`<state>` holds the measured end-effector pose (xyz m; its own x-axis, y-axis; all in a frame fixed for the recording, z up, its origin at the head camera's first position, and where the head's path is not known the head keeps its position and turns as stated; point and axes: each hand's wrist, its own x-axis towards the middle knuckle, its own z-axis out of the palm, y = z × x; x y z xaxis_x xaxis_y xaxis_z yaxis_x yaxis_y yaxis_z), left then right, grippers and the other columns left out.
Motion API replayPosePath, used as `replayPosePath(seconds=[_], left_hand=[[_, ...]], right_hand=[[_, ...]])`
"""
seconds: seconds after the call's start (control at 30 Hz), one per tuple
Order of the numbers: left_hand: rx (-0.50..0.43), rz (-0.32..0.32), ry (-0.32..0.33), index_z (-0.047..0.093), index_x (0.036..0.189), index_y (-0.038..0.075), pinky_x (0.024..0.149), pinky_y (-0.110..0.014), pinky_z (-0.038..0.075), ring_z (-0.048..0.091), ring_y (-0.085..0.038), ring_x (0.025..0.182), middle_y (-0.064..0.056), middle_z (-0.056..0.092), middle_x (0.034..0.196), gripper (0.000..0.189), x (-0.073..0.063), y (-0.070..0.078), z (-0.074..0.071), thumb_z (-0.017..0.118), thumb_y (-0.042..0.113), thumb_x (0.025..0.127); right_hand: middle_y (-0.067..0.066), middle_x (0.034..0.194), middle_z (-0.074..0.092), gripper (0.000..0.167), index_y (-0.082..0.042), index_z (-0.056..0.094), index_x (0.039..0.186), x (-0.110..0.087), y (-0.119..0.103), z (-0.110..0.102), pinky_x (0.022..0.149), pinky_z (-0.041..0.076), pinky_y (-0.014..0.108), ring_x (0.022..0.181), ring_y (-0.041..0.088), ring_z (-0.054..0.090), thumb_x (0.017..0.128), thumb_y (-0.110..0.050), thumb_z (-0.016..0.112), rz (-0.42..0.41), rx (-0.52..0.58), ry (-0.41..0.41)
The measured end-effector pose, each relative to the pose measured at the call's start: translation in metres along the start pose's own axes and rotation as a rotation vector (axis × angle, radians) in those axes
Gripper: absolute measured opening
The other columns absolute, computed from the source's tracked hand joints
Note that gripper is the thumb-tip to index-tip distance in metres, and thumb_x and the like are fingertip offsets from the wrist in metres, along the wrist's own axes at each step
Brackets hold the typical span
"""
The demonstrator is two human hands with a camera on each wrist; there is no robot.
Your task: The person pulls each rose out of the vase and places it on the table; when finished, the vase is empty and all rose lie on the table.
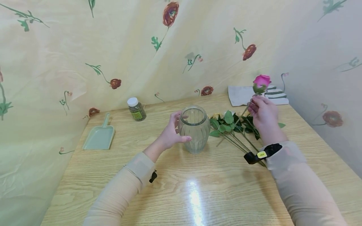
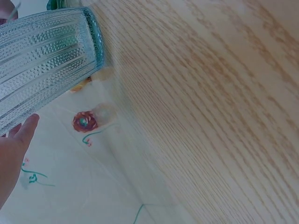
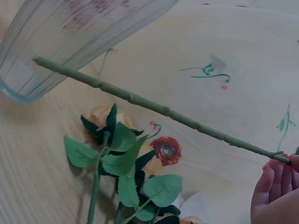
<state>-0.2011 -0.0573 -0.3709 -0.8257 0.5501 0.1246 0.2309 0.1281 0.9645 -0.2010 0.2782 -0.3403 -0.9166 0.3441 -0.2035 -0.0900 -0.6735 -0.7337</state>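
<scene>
A ribbed clear glass vase stands upright on the wooden table. My left hand holds it from the left, thumb across the front and fingers round the far side near the rim. Above the table on the right, my right hand pinches an artificial pink rose by its stem, close under the bloom. The bare green stem slants down to the left, and its lower end overlaps the vase in the right wrist view. Beneath it lie several yellow and white artificial roses with green leaves.
White-and-green gloves lie at the back right. A small jar with a white lid stands at the back left, and a pale green dustpan lies farther left. Floral cloth hangs behind the table.
</scene>
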Motion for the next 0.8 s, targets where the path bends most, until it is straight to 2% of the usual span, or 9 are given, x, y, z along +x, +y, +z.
replayPosePath(seconds=[0.2, 0.33, 0.4, 0.57, 0.73, 0.8], left_hand=[[-0.011, -0.022, -0.014, 0.014, 0.141, 0.012, 0.106, -0.049, 0.03, 0.028, -0.028, 0.134, -0.014, 0.029, 0.144, 0.093, -0.001, 0.005, 0.0, 0.074, -0.002, 0.07], [-0.003, -0.02, -0.006, 0.016, 0.141, 0.014, 0.104, -0.048, 0.032, 0.031, -0.025, 0.133, -0.011, 0.031, 0.142, 0.093, 0.0, 0.003, 0.0, 0.074, -0.002, 0.071], [0.002, -0.01, 0.0, 0.017, 0.14, 0.015, 0.104, -0.047, 0.033, 0.033, -0.024, 0.131, -0.01, 0.032, 0.142, 0.092, 0.0, 0.0, 0.0, 0.075, -0.001, 0.071], [0.008, 0.021, 0.009, 0.018, 0.139, 0.016, 0.102, -0.048, 0.035, 0.035, -0.024, 0.13, -0.009, 0.034, 0.14, 0.091, 0.001, -0.003, 0.0, 0.076, 0.001, 0.071], [0.01, 0.03, 0.01, 0.019, 0.139, 0.017, 0.102, -0.049, 0.035, 0.035, -0.025, 0.13, -0.01, 0.034, 0.14, 0.091, 0.0, -0.002, 0.0, 0.076, 0.002, 0.07], [0.011, 0.03, 0.01, 0.018, 0.139, 0.017, 0.102, -0.049, 0.035, 0.035, -0.025, 0.13, -0.01, 0.033, 0.139, 0.091, -0.001, -0.002, 0.0, 0.076, 0.002, 0.07]], right_hand=[[0.003, 0.077, 0.064, 0.006, -0.007, 0.067, 0.09, 0.003, 0.019, 0.007, 0.06, 0.05, 0.02, 0.068, 0.013, 0.059, 0.086, -0.002, 0.065, -0.02, -0.224, -0.063], [0.0, 0.081, 0.063, 0.007, -0.011, 0.069, 0.088, 0.002, 0.033, 0.009, 0.062, 0.049, 0.019, 0.072, 0.012, 0.057, 0.089, -0.006, 0.063, -0.032, -0.372, -0.12], [-0.001, 0.084, 0.061, 0.008, -0.009, 0.068, 0.095, 0.001, 0.04, 0.011, 0.064, 0.048, 0.018, 0.076, 0.012, 0.055, 0.09, -0.01, 0.062, -0.051, -0.485, -0.142], [-0.001, 0.096, 0.055, 0.037, 0.002, 0.057, 0.121, -0.001, 0.053, 0.014, 0.068, 0.046, 0.019, 0.082, 0.012, 0.051, 0.092, -0.02, 0.059, -0.081, -0.754, -0.198], [0.001, 0.093, 0.056, 0.042, 0.003, 0.057, 0.124, -0.003, 0.066, 0.015, 0.067, 0.045, 0.024, 0.081, 0.015, 0.05, 0.094, -0.027, 0.057, -0.125, -1.003, -0.26], [0.003, 0.099, 0.058, 0.041, 0.002, 0.058, 0.123, -0.004, 0.071, 0.015, 0.069, 0.046, 0.024, 0.084, 0.016, 0.052, 0.094, -0.028, 0.057, -0.127, -1.068, -0.281]])
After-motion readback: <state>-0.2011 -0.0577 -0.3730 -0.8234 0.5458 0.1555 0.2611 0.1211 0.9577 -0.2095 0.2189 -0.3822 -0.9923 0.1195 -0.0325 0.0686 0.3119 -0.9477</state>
